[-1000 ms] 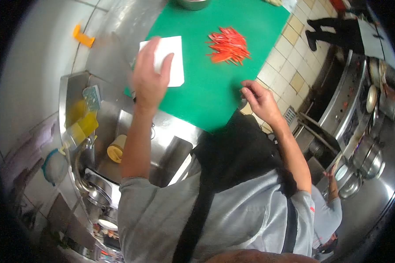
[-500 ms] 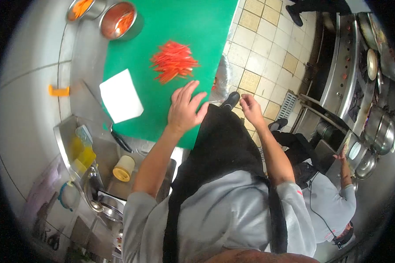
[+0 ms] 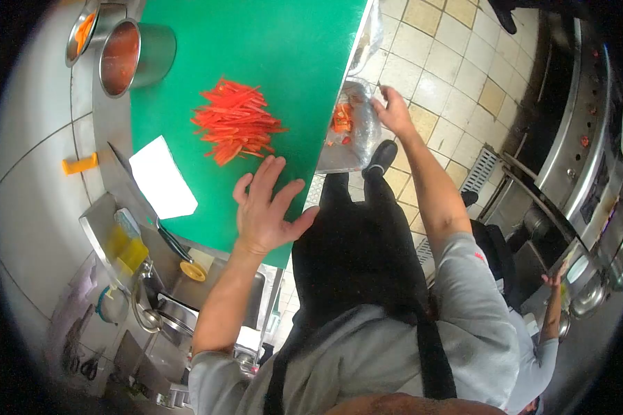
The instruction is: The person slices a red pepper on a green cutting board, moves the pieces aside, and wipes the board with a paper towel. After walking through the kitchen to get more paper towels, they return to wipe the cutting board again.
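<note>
My left hand (image 3: 263, 207) is open, fingers spread, over the green cutting board (image 3: 270, 41). Its fingertips come close to the near edge of a pile of red pepper strips (image 3: 235, 121). Out past the board's right edge, my right hand (image 3: 394, 114) has its fingers bent at the outer edge of a clear plastic bag (image 3: 363, 128) that lines a bin under the counter. The grip appears closed on the bag's edge, though the fingertips are partly hidden. Orange-red scraps (image 3: 342, 117) lie inside the bag.
A deep steel pot (image 3: 156, 55) and a smaller container with orange strips (image 3: 85, 33) stand at the far left. A white sheet (image 3: 163, 178) and a black-handled knife (image 3: 173, 242) lie on the left, above a sink (image 3: 256, 297). A co-worker (image 3: 543, 339) stands by the stove at right.
My right hand has moved out to the bag's edge, and more of the lined bin shows beyond the board. My left hand stays spread by the strips. The whole view has shifted.
</note>
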`<state>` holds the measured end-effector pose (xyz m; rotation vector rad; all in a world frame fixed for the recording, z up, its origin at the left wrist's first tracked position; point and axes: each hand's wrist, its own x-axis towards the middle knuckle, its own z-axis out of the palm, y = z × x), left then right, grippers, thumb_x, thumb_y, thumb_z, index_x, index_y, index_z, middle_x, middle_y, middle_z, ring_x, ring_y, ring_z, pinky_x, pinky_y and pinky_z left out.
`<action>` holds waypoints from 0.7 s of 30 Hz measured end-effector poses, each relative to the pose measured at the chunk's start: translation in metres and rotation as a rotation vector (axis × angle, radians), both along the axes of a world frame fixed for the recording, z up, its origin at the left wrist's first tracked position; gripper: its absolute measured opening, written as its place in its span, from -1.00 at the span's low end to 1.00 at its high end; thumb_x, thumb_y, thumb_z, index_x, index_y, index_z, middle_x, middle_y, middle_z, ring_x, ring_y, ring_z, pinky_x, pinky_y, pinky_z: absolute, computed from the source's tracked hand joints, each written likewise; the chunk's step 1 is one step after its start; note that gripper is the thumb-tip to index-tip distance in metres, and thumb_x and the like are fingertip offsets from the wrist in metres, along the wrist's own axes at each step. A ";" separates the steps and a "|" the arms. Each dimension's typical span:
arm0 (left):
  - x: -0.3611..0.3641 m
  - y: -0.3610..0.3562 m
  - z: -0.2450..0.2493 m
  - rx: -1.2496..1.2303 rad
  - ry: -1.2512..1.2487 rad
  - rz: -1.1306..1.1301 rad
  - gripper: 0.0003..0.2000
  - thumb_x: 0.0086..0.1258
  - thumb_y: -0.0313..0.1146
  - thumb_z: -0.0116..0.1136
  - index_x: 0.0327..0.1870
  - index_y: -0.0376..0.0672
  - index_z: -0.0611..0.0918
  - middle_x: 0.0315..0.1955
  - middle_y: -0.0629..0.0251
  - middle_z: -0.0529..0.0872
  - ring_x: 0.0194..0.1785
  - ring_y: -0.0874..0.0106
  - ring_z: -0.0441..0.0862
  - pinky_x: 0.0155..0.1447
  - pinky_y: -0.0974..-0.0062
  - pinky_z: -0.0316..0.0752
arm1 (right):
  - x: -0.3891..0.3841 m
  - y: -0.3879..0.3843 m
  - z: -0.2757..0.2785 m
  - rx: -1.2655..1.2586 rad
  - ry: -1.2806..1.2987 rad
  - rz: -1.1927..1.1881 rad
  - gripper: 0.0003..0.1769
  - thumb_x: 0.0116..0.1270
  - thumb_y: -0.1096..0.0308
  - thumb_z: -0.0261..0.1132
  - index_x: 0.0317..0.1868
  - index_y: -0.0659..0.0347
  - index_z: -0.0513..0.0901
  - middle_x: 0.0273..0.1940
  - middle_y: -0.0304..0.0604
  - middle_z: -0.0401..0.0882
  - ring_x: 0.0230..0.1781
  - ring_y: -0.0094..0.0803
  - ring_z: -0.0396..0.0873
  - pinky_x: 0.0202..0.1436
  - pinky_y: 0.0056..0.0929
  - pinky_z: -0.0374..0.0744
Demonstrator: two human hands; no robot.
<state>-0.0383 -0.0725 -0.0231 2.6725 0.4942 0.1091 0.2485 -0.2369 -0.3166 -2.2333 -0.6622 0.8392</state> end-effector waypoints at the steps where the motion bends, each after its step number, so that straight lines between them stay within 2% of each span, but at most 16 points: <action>1: 0.000 0.000 0.000 0.004 0.010 0.006 -0.48 0.02 -0.08 0.64 0.04 0.04 0.74 0.43 -0.04 0.55 0.52 0.05 0.49 0.58 0.12 0.08 | 0.008 0.010 -0.005 0.018 -0.021 0.035 -0.43 0.42 0.20 0.43 0.30 0.39 0.57 0.20 0.29 0.65 0.27 0.13 0.61 0.38 -0.04 0.56; 5: 0.001 0.000 -0.001 0.013 0.035 0.014 -0.47 -0.04 -0.07 0.65 0.01 0.04 0.75 0.43 -0.05 0.56 0.52 0.06 0.49 0.60 0.13 0.01 | 0.023 0.040 -0.016 0.048 -0.083 0.261 -0.46 0.43 0.22 0.41 0.32 0.29 0.57 0.19 0.23 0.63 0.30 0.13 0.57 0.41 -0.03 0.54; 6: 0.001 0.000 -0.002 0.021 0.032 0.016 -0.47 -0.05 -0.06 0.65 0.01 0.04 0.75 0.43 -0.05 0.56 0.52 0.06 0.49 0.60 0.13 0.00 | 0.024 0.044 -0.021 0.015 -0.115 0.327 -0.50 0.40 0.25 0.42 0.27 0.24 0.57 0.13 0.20 0.63 0.27 0.12 0.59 0.37 -0.02 0.56; 9: 0.001 -0.001 -0.003 0.037 0.027 0.016 -0.46 -0.05 -0.02 0.64 0.00 0.04 0.75 0.43 -0.05 0.56 0.53 0.06 0.49 0.61 0.13 -0.02 | 0.024 0.047 -0.024 0.022 -0.103 0.301 -0.52 0.36 0.28 0.43 0.22 0.24 0.55 0.09 0.17 0.64 0.24 0.12 0.60 0.32 -0.01 0.58; 13: 0.001 0.000 -0.001 0.031 0.041 0.013 -0.44 -0.04 0.03 0.62 0.01 0.04 0.75 0.43 -0.04 0.56 0.53 0.06 0.48 0.62 0.11 -0.04 | 0.025 0.043 -0.014 -0.096 -0.045 0.247 -0.52 0.31 0.32 0.43 0.19 0.22 0.53 0.10 0.17 0.62 0.22 0.13 0.60 0.29 -0.01 0.60; 21: 0.000 -0.001 0.000 0.021 0.029 0.007 -0.39 -0.04 0.07 0.63 0.06 0.04 0.74 0.46 -0.03 0.54 0.56 0.06 0.46 0.62 0.08 -0.03 | 0.022 -0.021 -0.020 -0.118 0.031 0.091 -0.50 0.23 0.38 0.45 0.15 0.29 0.52 0.10 0.24 0.59 0.17 0.15 0.60 0.28 -0.04 0.59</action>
